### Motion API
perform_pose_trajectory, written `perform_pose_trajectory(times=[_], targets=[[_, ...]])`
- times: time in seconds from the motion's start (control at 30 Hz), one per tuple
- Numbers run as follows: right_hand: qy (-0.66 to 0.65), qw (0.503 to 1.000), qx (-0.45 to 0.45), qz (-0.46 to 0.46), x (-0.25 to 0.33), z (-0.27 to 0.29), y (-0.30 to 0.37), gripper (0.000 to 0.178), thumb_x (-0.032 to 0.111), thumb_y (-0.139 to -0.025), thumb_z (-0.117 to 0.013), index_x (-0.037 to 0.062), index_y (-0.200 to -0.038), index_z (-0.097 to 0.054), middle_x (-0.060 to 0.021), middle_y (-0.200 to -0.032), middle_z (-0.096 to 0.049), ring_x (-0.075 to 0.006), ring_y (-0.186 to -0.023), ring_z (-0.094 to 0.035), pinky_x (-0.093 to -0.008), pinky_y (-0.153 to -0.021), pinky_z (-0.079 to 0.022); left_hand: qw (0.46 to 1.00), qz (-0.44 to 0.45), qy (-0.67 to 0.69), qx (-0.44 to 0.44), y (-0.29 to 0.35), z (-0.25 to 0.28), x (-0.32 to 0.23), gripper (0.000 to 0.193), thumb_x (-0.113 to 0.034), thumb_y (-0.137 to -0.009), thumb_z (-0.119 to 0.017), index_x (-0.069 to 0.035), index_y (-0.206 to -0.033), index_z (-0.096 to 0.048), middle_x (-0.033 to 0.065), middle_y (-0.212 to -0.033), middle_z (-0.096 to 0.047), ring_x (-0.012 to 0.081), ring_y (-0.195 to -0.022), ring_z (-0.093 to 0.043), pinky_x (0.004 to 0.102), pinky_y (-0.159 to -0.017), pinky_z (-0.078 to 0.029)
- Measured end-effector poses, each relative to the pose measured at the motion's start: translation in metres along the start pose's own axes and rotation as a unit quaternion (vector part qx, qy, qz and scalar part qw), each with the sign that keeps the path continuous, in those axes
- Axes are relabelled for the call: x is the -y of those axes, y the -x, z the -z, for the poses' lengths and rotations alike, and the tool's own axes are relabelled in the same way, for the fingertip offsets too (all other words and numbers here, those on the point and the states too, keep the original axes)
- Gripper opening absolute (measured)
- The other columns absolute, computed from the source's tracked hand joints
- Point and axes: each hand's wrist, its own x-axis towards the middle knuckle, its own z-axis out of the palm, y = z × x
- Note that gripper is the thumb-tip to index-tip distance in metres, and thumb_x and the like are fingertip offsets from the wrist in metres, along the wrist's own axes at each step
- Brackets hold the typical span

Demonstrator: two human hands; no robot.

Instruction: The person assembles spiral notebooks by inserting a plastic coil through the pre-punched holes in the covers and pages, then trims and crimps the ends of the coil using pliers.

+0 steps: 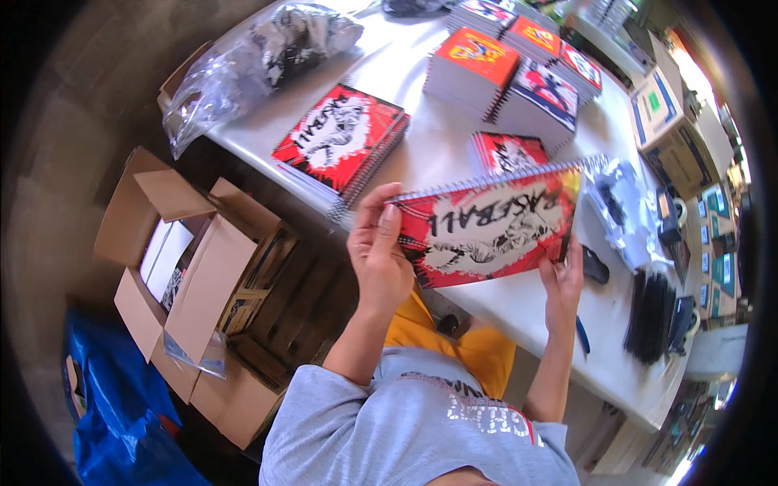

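Observation:
A red, black and white spiral-bound notebook [496, 231] is raised in front of me, above the table's near edge, its wire binding along the upper side. My left hand [381, 255] grips its left end, thumb on the cover and fingers behind. At the lower right corner my right hand [562, 275] holds it with the thumb in front; the other fingers are partly hidden behind. A stack of matching red notebooks [344, 138] lies on the table to the left. Just beyond the raised notebook sits a smaller red pile [510, 152], partly covered by it.
Tall notebook stacks with orange [476, 55] and dark blue-and-white covers [545, 91] stand on the white table [405, 162]. A clear plastic bag [259, 65] lies far left. Thin black strips [648, 316] lie right. Lower left are an open cardboard box [212, 283] and a blue bag [121, 405].

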Motion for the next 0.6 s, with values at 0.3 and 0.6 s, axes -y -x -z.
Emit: perform_pose_trajectory(times=[0.3, 0.6], targets=[[-0.024, 0.988, 0.122, 0.089, 0.042, -0.171, -0.167, 0.04, 0.008, -0.081, -0.066, 0.003, -0.12, -0.055, -0.0022, -0.083, -0.056, -0.006, -0.067, -0.048, -0.019, -0.058, -0.04, 0.948, -0.206, -0.211, -0.122, -0.11, 0.051, -0.094, 0.026, 0.0, -0.088, -0.052, -0.002, -0.114, -0.051, 0.0068, -0.105, -0.056, 0.0071, -0.082, -0.056, 0.0167, -0.064, -0.045], [0.313, 0.724, 0.07, 0.611, 0.168, -0.215, -0.111, 0.072, 0.021, -0.068, -0.077, 0.0133, -0.131, -0.043, -0.0132, -0.117, -0.053, -0.0271, -0.107, -0.053, -0.0385, -0.095, -0.038, 0.778, -0.482, -0.362, 0.179, -0.134, -0.005, -0.145, 0.034, -0.003, -0.087, -0.057, 0.001, -0.119, -0.046, 0.0132, -0.106, -0.06, 0.0186, -0.099, -0.058, 0.0311, -0.084, -0.047]])
